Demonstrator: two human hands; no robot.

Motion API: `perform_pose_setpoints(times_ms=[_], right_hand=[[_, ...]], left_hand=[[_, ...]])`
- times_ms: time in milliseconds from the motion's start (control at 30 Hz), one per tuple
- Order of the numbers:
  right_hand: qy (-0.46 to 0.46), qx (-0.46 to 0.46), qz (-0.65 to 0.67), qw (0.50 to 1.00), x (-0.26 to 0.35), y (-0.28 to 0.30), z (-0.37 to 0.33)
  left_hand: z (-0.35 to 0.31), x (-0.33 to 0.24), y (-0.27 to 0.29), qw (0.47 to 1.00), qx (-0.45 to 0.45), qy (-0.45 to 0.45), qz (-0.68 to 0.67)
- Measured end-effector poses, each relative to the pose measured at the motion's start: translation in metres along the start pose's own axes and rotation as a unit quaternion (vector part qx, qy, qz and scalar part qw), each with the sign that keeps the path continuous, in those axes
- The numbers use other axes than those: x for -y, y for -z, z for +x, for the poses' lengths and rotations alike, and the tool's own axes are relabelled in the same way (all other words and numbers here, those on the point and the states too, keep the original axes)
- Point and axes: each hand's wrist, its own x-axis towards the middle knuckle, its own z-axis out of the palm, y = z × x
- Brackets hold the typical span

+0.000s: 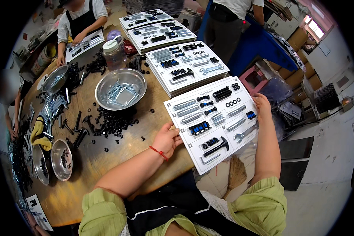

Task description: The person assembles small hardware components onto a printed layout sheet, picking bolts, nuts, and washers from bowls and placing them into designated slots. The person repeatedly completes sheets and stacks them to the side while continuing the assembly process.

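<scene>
Between my two hands is a white hardware card (pixel 234 146), tilted, with silver bolts, black and blue bolts, black rings, a wrench (pixel 246 134), a black hammer-shaped tool (pixel 217 147) and a hex key fixed on its face. My left hand (pixel 167 140) grips the left edge, thumb near the front face; a red string bracelet circles that wrist. On the opposite edge, my right hand (pixel 262 105) is closed, its fingers partly hidden behind the card. Just beyond lies a stack of similar cards (pixel 177 87), which the held card partly overlaps.
More card stacks (pixel 161 35) run along the table's right side. A steel bowl of silver bolts (pixel 102 100), loose black nuts (pixel 114 122), smaller bowls (pixel 61 159) and a lidded plastic jar (pixel 113 55) occupy the wooden table (pixel 106 169). Other people work nearby. A straw broom (pixel 236 173) is below the card.
</scene>
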Motion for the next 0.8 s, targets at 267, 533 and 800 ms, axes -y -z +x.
perform_pose_setpoints(times_ms=[267, 533, 800], right_hand=[[0.019, -0.029, 0.024, 0.999, -0.017, 0.0, 0.019], [0.004, -0.006, 0.02, 1.0, -0.037, 0.011, 0.027], [0.06, -0.016, -0.139, 0.988, -0.044, 0.013, 0.066]], left_hand=[[0.003, 0.003, -0.003, 1.0, -0.005, -0.005, 0.023], [0.006, -0.007, 0.004, 0.955, 0.028, -0.082, 0.283], [-0.064, -0.058, 0.039, 0.802, 0.019, -0.164, 0.574]])
